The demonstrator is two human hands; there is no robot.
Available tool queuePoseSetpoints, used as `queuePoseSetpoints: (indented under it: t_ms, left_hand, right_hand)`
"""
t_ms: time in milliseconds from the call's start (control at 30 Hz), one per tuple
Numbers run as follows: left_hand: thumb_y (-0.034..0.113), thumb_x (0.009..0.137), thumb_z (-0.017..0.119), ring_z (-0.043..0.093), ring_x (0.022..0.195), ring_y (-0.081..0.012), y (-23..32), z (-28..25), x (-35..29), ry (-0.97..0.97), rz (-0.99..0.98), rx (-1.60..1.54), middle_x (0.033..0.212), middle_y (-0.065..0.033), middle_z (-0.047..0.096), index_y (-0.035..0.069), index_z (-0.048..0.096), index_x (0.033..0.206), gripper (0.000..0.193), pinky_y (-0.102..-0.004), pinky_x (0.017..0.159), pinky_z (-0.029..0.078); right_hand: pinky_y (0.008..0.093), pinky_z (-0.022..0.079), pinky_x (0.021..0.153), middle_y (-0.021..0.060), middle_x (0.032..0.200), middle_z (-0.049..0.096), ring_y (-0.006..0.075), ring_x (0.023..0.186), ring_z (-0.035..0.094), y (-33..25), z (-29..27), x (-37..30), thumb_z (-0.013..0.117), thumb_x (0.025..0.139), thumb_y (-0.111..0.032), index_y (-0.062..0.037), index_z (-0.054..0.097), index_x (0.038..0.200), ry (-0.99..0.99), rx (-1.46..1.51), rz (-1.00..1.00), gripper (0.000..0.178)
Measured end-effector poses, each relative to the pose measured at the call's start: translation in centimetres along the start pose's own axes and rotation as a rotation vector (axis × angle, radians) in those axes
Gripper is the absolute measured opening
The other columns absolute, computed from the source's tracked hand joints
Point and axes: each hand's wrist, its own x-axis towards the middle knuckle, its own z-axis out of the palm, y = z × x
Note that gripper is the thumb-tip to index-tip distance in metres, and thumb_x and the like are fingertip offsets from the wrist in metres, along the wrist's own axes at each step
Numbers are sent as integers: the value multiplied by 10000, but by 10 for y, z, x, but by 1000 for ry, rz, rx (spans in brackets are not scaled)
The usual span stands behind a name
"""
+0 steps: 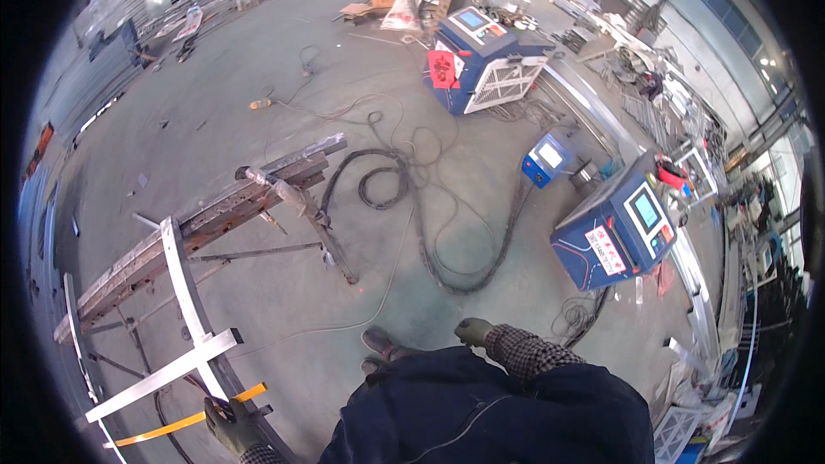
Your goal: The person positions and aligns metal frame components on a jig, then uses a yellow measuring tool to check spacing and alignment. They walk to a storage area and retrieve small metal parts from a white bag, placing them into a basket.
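My left hand (230, 426), in a dark work glove, is at the lower left with its fingers closed around a long, narrow yellow bar (172, 429). That bar slants beside a metal frame, where a pale square tube (172, 374) lies across a longer pale tube (184, 288). Some of the yellow bar is hidden beneath the glove. Lower, in front of my body, my right hand (473, 332) hangs in a greenish glove, fingers curled in, with nothing visible in it. Both forearms wear checked sleeves.
A rusty steel beam (206, 228) carries a wrapped torch-like tool (288, 193). A thick black hose (425, 249) loops over the floor among thin cables. Blue machine cabinets (614, 236) (481, 64) and a small blue control box (546, 159) stand to the right.
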Motion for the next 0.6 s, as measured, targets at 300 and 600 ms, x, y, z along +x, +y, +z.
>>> queuePoseSetpoints:
  t_ms: [300, 600]
  left_hand:
    - [77, 871, 717, 640, 785, -204, 51, -30, -9, 18, -37, -390, 814, -92, 606, 29, 608, 962, 150, -452, 617, 511]
    - [314, 833, 859, 596, 1291, -403, 43, -43, -16, -83, -150, -196, 1381, -233, 598, 2, 532, 1470, 781, -474, 1145, 469]
  right_hand:
    - [404, 565, 875, 148, 1050, 776, 265, 970, 731, 112, 36, -9, 650, 985, -401, -7, 729, 1228, -24, 16, -71, 470]
    - [389, 548, 908, 149, 1055, 769, 260, 991, 715, 36, 5, 18, 651, 959, -411, 24, 734, 1196, -29, -105, -216, 503]
